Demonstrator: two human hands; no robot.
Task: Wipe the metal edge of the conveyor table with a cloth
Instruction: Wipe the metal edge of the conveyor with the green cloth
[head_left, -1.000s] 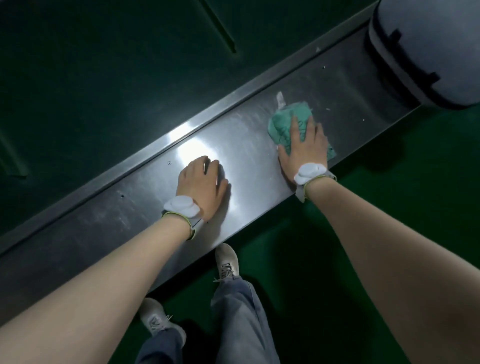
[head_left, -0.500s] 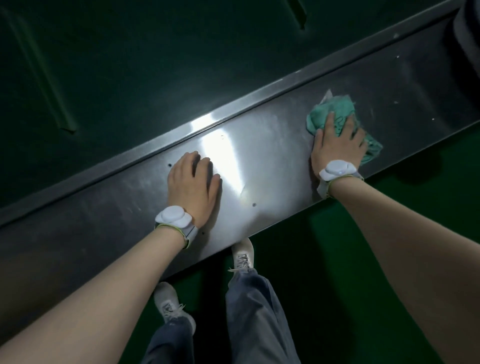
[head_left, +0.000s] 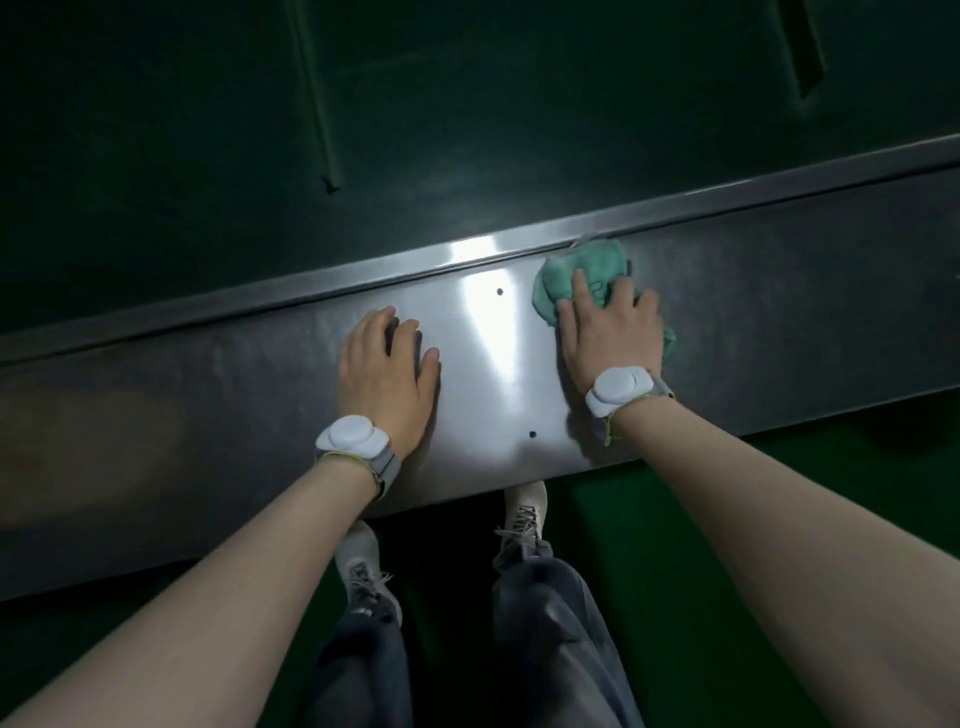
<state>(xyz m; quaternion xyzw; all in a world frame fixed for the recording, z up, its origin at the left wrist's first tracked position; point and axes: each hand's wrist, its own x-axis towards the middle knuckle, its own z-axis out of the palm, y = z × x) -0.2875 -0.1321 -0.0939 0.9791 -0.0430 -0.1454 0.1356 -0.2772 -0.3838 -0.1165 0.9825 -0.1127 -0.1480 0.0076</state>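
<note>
A wide brushed-metal edge (head_left: 779, 322) runs across the view from lower left to upper right, bordering the dark green conveyor belt (head_left: 467, 130). A crumpled teal cloth (head_left: 582, 270) lies on the metal near its raised inner lip. My right hand (head_left: 608, 332) presses flat on the cloth, fingers spread over it. My left hand (head_left: 387, 374) rests palm down on the bare metal to the left of the cloth, holding nothing, fingers slightly curled. A bright glare patch sits between the two hands.
Two small dark holes (head_left: 500, 292) mark the metal plate between my hands. A green floor (head_left: 727, 519) lies below the metal's near edge, with my legs and pale shoes (head_left: 524, 514) partly under it. A thin ridge (head_left: 317, 104) crosses the belt.
The view has swung so the metal edge looks more level. My right hand has slid the cloth leftward along the metal, closer to my left hand. The grey object at the right is gone from view.
</note>
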